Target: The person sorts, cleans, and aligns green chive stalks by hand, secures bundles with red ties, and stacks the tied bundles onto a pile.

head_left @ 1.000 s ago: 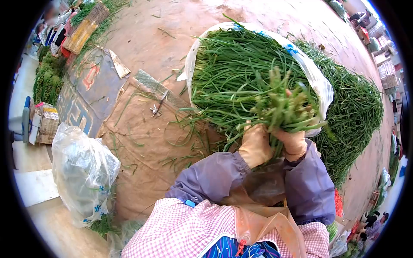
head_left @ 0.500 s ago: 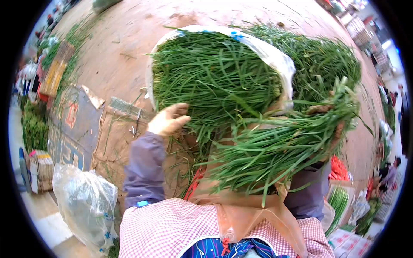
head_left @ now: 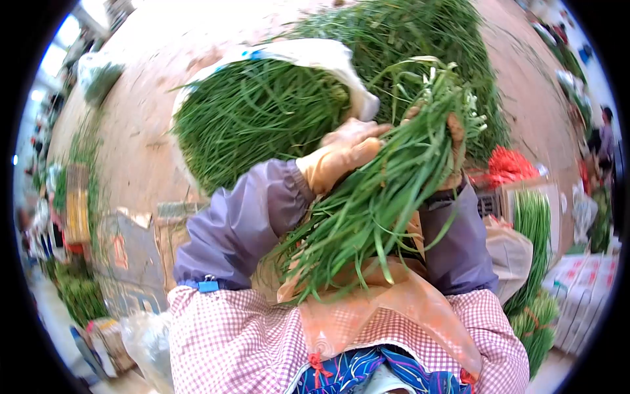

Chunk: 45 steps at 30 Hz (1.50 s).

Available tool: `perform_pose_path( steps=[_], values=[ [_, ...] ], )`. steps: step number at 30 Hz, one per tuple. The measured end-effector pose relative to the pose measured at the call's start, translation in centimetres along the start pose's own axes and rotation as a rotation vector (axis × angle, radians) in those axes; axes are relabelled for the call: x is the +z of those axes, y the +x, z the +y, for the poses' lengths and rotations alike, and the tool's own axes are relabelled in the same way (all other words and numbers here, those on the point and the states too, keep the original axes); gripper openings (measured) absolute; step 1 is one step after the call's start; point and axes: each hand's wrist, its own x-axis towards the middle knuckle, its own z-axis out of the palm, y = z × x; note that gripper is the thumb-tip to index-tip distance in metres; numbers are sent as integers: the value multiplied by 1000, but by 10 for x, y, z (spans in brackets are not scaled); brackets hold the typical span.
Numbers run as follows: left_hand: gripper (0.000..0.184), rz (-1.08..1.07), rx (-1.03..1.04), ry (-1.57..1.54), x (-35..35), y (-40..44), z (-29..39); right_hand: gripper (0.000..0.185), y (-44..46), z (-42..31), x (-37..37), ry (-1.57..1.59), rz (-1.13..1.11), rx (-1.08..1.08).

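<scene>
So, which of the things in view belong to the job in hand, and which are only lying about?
Seem part of the job:
long green leafy bundle in the right hand
white plastic bag filled with green leaves
loose green leafy heap behind it

Apparently just lying about:
crumpled clear plastic bag, lower left
tan-and-yellow crate, far left

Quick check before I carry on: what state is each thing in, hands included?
Bunch of greens: raised, leaves drooping, no tie visible
Right hand: gripping the bunch
Left hand: fingers extended, contact unclear
White bag: open, full of greens
Loose pile: heaped
Right-side bundle: tied
</scene>
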Motion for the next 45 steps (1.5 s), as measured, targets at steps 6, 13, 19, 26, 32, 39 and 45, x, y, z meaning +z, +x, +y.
perform_pose_path(
  steps=[6,13,19,26,32,39,45],
  values=[
    [93,-119,-409,-771,58,6,27,48,-21,-22,-63,-35,153,-195],
    [83,-221,-683,-614,65,17,57,55,-20,-27,-121,-19,152,-270],
    [58,-286,-1166,-387,22,-20,89,67,-42,-70,-144,319,-203,-117],
    [70,237,-296,171,6,74,105,70,-35,-65,-136,360,-222,-117],
    [101,-129,-726,-902,106,85,20,57,-43,-60,-136,33,194,-252],
    [80,138,-818,-708,134,72,20,44,-34,-28,-116,129,465,-58],
    [46,264,-1108,-644,127,88,16,45,-60,-1,-97,390,441,168]
  ],
)
